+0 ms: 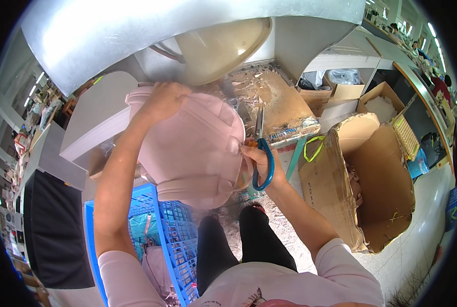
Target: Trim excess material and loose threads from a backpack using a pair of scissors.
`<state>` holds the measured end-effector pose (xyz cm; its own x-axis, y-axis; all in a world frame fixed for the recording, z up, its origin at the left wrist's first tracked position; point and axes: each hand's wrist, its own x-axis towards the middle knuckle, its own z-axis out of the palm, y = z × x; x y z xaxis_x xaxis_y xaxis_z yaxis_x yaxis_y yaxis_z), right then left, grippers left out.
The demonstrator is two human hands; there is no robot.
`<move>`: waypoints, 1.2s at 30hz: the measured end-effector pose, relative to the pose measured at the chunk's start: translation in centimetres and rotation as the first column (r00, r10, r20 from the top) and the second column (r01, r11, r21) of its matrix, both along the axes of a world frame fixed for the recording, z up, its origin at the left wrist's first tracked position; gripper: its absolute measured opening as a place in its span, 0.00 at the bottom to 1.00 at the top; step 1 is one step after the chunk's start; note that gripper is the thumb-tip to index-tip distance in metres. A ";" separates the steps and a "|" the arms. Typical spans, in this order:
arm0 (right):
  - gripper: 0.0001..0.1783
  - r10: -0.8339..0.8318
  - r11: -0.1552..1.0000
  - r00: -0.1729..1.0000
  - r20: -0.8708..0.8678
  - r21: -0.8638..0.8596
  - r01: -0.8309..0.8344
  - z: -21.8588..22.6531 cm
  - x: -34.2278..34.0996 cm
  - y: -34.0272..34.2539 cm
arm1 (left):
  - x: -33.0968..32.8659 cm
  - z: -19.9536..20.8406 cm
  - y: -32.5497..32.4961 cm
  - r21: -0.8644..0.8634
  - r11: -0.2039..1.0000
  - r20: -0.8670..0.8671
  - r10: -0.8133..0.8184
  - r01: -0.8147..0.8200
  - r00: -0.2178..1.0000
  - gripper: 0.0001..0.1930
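Observation:
My left hand [163, 101] grips the top of a pale pink bag [192, 153] and holds it up in front of me. My right hand [259, 161] holds a pair of scissors with blue handles [265, 161]; their metal blades point upward along the bag's right edge. The bag hides most of the worktable behind it.
A worktable [279, 110] covered with taped foil and scraps lies behind the bag, under a lamp shade [221, 48]. A blue plastic crate [162, 230] holding another pink bag stands at lower left. A large open cardboard box [376, 179] stands to the right. Other people sit at the far right.

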<state>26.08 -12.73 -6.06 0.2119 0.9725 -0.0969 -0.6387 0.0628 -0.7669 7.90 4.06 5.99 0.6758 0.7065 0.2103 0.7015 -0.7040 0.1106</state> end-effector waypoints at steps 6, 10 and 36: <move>0.14 0.106 0.994 0.994 0.037 -0.025 -0.105 -0.1 0.0 -2.7 | 1.4 1.0 -2.5 -0.046 0.997 -0.079 -0.069 0.065 0.995 0.12; 0.13 -0.010 1.000 0.973 0.232 0.011 0.008 -0.8 -0.6 -5.0 | 1.5 0.5 -6.3 -0.179 0.967 -0.149 -0.209 0.182 0.966 0.11; 0.22 0.211 0.967 0.931 0.299 -0.202 -0.155 -7.1 -2.0 -18.5 | -18.9 -27.6 -20.5 -0.739 0.641 0.672 0.719 0.206 0.176 0.34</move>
<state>24.09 -31.26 -13.11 0.0789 0.9716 -0.2232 -0.3496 -0.1827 -0.9189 -10.99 -16.42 -21.58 0.0626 0.9952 -0.0756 -0.1281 0.0832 0.9883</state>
